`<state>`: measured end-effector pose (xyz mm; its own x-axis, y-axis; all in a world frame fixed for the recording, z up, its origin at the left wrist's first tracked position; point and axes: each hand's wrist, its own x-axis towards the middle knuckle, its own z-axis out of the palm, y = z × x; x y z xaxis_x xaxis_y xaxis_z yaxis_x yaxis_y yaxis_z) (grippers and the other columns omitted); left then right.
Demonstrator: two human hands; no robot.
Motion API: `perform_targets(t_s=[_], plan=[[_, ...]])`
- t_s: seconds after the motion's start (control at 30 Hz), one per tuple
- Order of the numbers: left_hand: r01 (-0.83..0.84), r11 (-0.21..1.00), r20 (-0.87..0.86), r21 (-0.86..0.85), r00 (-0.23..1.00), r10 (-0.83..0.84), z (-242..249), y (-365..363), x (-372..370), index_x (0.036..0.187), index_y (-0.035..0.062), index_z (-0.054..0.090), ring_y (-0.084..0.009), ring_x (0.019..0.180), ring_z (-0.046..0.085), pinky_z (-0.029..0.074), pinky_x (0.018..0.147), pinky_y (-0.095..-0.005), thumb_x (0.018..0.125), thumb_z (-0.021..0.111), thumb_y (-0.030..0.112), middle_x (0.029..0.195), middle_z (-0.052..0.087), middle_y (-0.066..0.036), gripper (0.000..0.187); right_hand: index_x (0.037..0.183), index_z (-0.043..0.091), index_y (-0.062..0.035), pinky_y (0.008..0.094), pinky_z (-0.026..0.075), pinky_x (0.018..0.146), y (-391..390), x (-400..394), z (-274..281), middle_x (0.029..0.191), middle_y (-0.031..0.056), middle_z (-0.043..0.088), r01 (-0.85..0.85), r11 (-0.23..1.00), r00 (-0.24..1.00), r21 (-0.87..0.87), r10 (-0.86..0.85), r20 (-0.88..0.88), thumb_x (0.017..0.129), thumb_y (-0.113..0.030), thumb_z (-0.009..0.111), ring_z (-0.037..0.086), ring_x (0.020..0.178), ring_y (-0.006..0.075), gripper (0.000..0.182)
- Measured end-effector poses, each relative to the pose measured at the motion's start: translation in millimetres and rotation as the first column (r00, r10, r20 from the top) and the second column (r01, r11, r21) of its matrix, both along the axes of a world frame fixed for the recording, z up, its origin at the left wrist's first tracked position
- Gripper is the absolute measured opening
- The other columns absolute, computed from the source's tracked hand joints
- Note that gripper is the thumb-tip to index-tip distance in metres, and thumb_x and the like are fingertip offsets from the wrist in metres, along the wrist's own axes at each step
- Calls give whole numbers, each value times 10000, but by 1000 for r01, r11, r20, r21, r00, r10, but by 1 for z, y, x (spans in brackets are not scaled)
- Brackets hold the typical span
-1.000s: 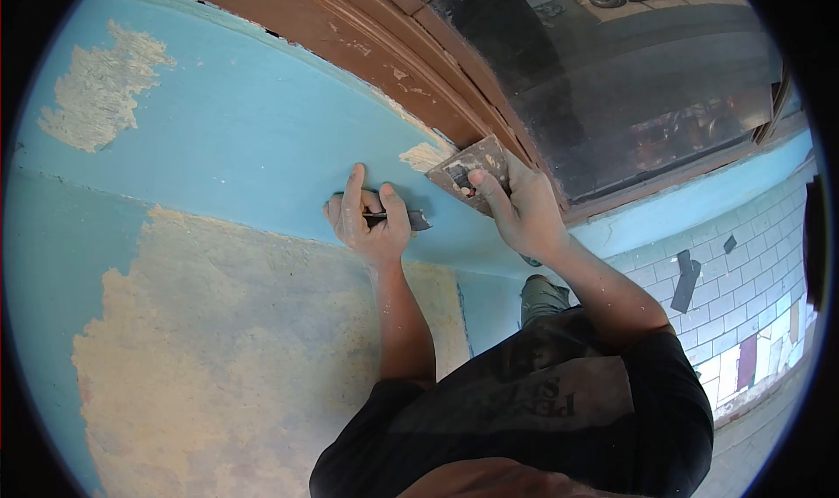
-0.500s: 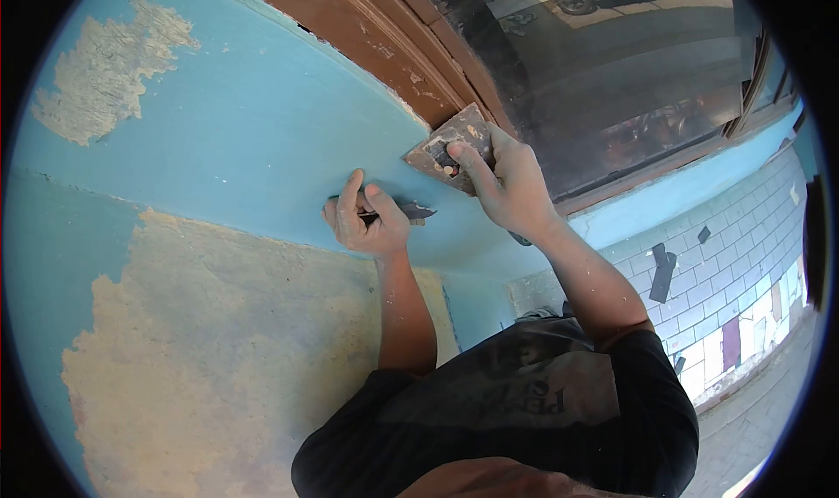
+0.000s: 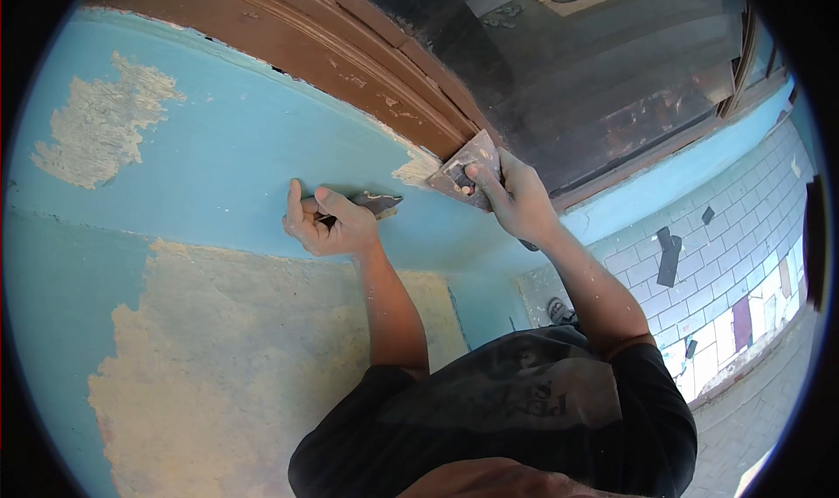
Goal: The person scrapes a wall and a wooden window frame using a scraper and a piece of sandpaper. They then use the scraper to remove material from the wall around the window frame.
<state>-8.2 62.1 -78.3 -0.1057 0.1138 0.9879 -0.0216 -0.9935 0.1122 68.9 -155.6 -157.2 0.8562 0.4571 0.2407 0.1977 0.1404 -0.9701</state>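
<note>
Our right hand (image 3: 524, 197) grips a flat plate (image 3: 455, 171), thumb pressed on its face, where the blue wall (image 3: 253, 153) meets the brown frame (image 3: 384, 89). Our left hand (image 3: 336, 224), fingers curled, holds a dark blade (image 3: 381, 203) near the wall, tip towards the plate. Both tools look light and stiff. We judge the plate best held by its near edge, the blade behind its tip; pale dust may make them slippery.

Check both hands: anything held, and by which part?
Right hand: flat spattered plate, thumb on its face, rest of the grip mostly hidden. Left hand: dark-bladed tool, blade jutting out; gripped part mostly hidden.
</note>
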Motion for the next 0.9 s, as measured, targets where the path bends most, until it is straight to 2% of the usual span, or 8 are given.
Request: perform_targets(t_s=[0.23, 0.3, 0.37, 0.4, 0.43, 0.47, 0.57, 0.9], plan=[[-46, 999, 21, -7, 999, 47, -3, 2, -1, 1186, -37, 695, -112, 743, 392, 332, 656, -287, 1036, 658, 309, 679, 395, 54, 379, 1168, 481, 14, 299, 560, 633, -27, -28, 10, 924, 120, 713, -84, 903, 931, 421, 222, -291, 1071, -305, 600, 731, 808, 145, 355], [-30, 1000, 43, -3, 999, 30, -3, 2, 2, 1192, -39, 694, -111, 732, 391, 325, 649, -289, 1034, 662, 313, 696, 387, 50, 388, 1192, 431, 14, 309, 576, 673, -37, -25, 23, 1033, 125, 705, -58, 949, 987, 311, 102, -128, 1059, -167, 610, 723, 820, 147, 287], [-17, 1000, 51, -12, 999, 18, -3, 0, 4, 1192, -38, 695, -111, 727, 390, 324, 647, -288, 1032, 665, 317, 705, 385, 47, 391, 1243, 506, 17, 304, 576, 728, -37, -19, 17, 1096, 130, 686, -34, 950, 999, 310, 31, 14, 1012, -65, 644, 725, 898, 174, 281], [-6, 1000, 56, -23, 998, 7, -3, 0, 4, 1192, -37, 695, -111, 722, 390, 322, 645, -287, 1030, 668, 320, 715, 382, 44, 394, 1282, 551, 1, 309, 571, 764, -35, -14, 22, 1134, 136, 674, 5, 956, 940, 295, -105, 324, 963, -17, 660, 716, 952, 203, 338], [-6, 1000, 59, -18, 998, 7, -3, 0, 5, 1192, -37, 695, -111, 722, 390, 322, 645, -287, 1030, 668, 320, 715, 382, 44, 394, 1322, 597, -15, 315, 567, 801, -34, -10, 26, 1173, 143, 663, 48, 955, 770, 294, -222, 598, 913, 31, 675, 707, 1006, 233, 419], [-21, 1000, 59, -13, 998, 22, -3, 1, 5, 1186, -35, 696, -110, 720, 391, 323, 645, -285, 1029, 671, 325, 715, 381, 44, 393, 1362, 651, -67, 351, 562, 841, -26, -10, 19, 1237, 134, 639, 21, 961, 777, 277, -190, 600, 756, 82, 693, 665, 1050, 306, 625], [-37, 999, 65, -18, 997, 38, -4, 0, 4, 1176, -33, 696, -109, 718, 393, 327, 648, -281, 1026, 676, 335, 717, 383, 43, 397, 1361, 639, -52, 389, 559, 864, -17, -15, 14, 1261, 115, 637, 129, 988, 756, 80, -151, 636, 680, 73, 690, 649, 1006, 325, 694], [-40, 999, 87, -33, 995, 43, -3, -3, 6, 1192, -40, 676, -91, 683, 396, 315, 599, -256, 1024, 671, 316, 716, 403, 39, 394, 1411, 597, -81, 385, 554, 884, 9, -17, 21, 1327, 73, 594, 189, 976, 718, 111, -214, 662, 577, -36, 825, 613, 1066, 295, 866]])
